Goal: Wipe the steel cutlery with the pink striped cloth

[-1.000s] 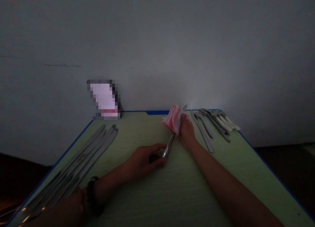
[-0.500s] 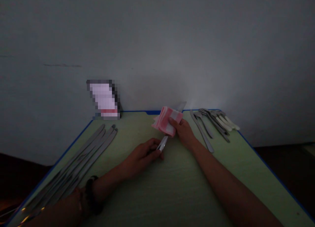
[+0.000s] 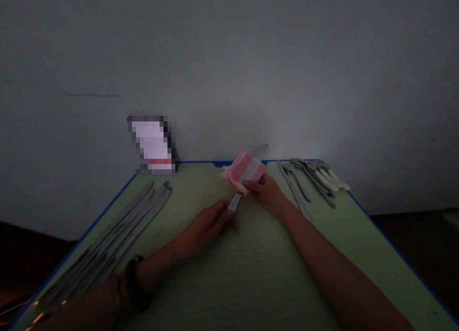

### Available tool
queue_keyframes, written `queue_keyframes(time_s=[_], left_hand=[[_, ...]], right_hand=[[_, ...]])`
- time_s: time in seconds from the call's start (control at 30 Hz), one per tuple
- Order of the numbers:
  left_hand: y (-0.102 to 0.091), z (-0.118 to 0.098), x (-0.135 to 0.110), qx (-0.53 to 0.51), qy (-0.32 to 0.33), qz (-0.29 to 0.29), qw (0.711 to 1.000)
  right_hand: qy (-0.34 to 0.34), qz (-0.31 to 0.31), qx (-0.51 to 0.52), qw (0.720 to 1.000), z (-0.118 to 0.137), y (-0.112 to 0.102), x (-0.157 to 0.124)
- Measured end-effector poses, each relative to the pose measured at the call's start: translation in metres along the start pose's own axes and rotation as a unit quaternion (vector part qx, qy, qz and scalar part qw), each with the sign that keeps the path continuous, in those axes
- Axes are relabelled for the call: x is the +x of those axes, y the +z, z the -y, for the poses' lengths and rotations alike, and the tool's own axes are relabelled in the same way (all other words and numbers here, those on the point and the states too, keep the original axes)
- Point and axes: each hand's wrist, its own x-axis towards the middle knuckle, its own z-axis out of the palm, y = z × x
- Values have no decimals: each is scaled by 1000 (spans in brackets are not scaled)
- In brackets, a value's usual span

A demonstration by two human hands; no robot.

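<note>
My left hand [image 3: 211,223] is closed on the handle of a metal table knife [image 3: 234,203], which slants up and away over the middle of the table. Folded around the blade is a pink and white cloth [image 3: 241,172], pinched by my right hand [image 3: 266,191] with the thumb on top. The cloth hides most of the blade; only its tip shows beyond the far side, against the wall.
Several long metal knives [image 3: 129,226] lie side by side along the left edge of the green table [image 3: 233,283]. At the back right are a knife [image 3: 292,190], a spoon and more cutlery, some with white handles [image 3: 327,179]. A blurred-out phone-like screen [image 3: 152,142] leans against the wall [image 3: 229,58].
The cloth has tilted and shifted slightly left in my right hand. The knife has turned a little in my left hand, its handle now showing a duller face.
</note>
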Motion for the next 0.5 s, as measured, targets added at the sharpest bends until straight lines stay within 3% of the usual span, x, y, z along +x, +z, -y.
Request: queue_keyframes(time_s=[0.13, 0.33, 0.5], left_hand=[[1, 1, 1, -10, 4, -1, 1000], [1, 4, 2, -34, -3, -6, 999], [2, 4, 3, -31, -3, -9, 999]], right_hand=[[8, 0, -45, 999, -1, -1, 0], [26, 42, -261, 964, 7, 2, -6], [21, 69, -244, 967, 8, 5, -6]])
